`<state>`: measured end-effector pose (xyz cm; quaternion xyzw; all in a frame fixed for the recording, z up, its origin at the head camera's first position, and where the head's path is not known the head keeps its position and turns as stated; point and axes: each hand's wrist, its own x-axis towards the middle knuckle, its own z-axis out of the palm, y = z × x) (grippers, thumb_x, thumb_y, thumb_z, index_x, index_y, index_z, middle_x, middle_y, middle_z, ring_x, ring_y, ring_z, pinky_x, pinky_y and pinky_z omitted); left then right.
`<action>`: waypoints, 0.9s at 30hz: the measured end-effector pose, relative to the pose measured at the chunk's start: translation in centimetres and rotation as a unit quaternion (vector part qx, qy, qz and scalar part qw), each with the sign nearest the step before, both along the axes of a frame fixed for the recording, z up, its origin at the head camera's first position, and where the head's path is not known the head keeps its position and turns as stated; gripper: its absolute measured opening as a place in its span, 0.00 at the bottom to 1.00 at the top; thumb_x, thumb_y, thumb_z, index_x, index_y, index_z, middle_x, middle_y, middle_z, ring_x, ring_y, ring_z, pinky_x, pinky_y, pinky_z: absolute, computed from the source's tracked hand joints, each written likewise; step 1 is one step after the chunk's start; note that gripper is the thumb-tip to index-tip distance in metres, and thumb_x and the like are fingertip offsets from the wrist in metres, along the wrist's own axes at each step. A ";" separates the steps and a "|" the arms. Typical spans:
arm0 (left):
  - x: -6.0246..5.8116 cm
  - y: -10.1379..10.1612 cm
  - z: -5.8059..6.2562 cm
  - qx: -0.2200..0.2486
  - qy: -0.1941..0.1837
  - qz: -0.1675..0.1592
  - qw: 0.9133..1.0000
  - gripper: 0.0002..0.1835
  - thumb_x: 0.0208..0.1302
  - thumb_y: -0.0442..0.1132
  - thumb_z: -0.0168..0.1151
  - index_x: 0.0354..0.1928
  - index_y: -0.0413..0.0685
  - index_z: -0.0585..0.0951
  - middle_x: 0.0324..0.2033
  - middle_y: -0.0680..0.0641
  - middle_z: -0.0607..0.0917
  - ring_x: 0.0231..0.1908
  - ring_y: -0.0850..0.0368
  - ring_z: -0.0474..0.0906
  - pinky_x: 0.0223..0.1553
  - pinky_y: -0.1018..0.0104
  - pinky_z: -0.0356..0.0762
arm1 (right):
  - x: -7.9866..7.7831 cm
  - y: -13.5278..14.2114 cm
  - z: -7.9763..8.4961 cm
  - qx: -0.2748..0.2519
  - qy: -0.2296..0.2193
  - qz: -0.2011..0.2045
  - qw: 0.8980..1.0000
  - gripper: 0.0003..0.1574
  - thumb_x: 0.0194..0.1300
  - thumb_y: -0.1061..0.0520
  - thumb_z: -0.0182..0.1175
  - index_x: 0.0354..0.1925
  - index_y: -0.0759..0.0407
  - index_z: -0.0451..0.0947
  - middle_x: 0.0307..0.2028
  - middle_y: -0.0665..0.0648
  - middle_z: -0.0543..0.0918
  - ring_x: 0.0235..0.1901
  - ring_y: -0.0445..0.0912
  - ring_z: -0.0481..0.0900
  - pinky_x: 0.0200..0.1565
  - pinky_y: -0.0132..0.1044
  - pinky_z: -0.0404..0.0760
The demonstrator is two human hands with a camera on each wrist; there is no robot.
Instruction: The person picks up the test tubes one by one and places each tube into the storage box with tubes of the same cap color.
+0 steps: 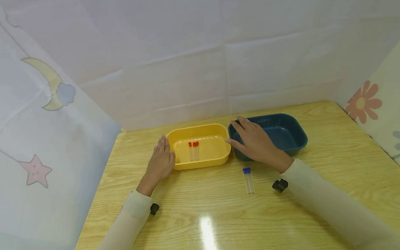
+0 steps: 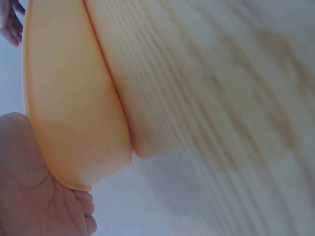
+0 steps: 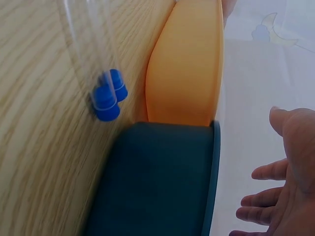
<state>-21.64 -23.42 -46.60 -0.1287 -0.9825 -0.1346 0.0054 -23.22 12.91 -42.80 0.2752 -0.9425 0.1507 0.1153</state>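
- Left hand (image 1: pixel 160 162), straight-fingered, seemingly steadies the yellow tray (image 1: pixel 202 164); red-capped tubes (image 1: pixel 196 151) inside, rightward.
- Right hand (image 1: pixel 255 141) spreads over the dark-blue tray (image 1: pixel 288 136); next likely calls for pinching blue-capped tubes (image 1: pixel 249 181), just nearside of it.

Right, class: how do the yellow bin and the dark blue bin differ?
Colour: the yellow bin is much lighter than the dark blue bin.
Contents: the yellow bin holds red-capped tubes; no tubes show in the dark blue bin, partly hidden by the right hand.
Shared: both are open-topped, with rounded corners, side by side on the table.
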 end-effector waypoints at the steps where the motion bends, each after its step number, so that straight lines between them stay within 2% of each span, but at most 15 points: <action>1: 0.0 0.0 0.0 0.000 0.001 0.000 1.000 0.35 0.83 0.46 0.34 0.78 0.29 0.42 0.79 0.33 0.40 0.79 0.40 0.36 0.76 0.44 0.40 | 0.0 0.3 0.0 -0.001 -0.006 -0.003 1.000 0.49 0.76 0.33 0.50 0.78 0.63 0.57 0.76 0.72 0.55 0.72 0.68 0.59 0.69 0.66 0.59; 11: -0.1 0.0 0.0 0.000 -0.002 -0.002 1.000 0.34 0.83 0.45 0.34 0.78 0.28 0.42 0.79 0.32 0.39 0.79 0.39 0.36 0.76 0.44 0.40 | 0.5 2.6 -0.1 -0.019 -0.027 -0.028 0.999 0.51 0.75 0.30 0.49 0.79 0.62 0.55 0.77 0.70 0.53 0.73 0.68 0.57 0.69 0.66 0.59; 15: -0.1 0.0 -0.1 -0.001 0.001 -0.002 1.000 0.35 0.83 0.45 0.34 0.78 0.28 0.42 0.79 0.32 0.40 0.79 0.38 0.37 0.76 0.43 0.40 | 0.7 3.4 0.0 -0.029 -0.031 -0.040 0.998 0.50 0.75 0.31 0.51 0.79 0.61 0.55 0.77 0.70 0.54 0.73 0.68 0.57 0.68 0.67 0.60; 19: -0.1 0.0 -0.1 0.003 0.001 -0.003 1.000 0.35 0.83 0.45 0.34 0.78 0.28 0.42 0.79 0.32 0.40 0.79 0.38 0.37 0.76 0.43 0.40 | 1.1 4.1 0.2 -0.037 -0.025 -0.043 0.998 0.49 0.74 0.36 0.56 0.78 0.61 0.56 0.76 0.71 0.56 0.72 0.69 0.58 0.66 0.69 0.61; 27: -0.1 0.0 0.0 -0.004 -0.002 -0.004 1.000 0.35 0.82 0.45 0.33 0.78 0.28 0.41 0.79 0.32 0.40 0.79 0.39 0.36 0.76 0.44 0.41 | 1.4 5.7 0.2 -0.021 0.003 -0.050 0.999 0.48 0.75 0.36 0.55 0.77 0.65 0.58 0.74 0.73 0.58 0.71 0.69 0.60 0.66 0.68 0.62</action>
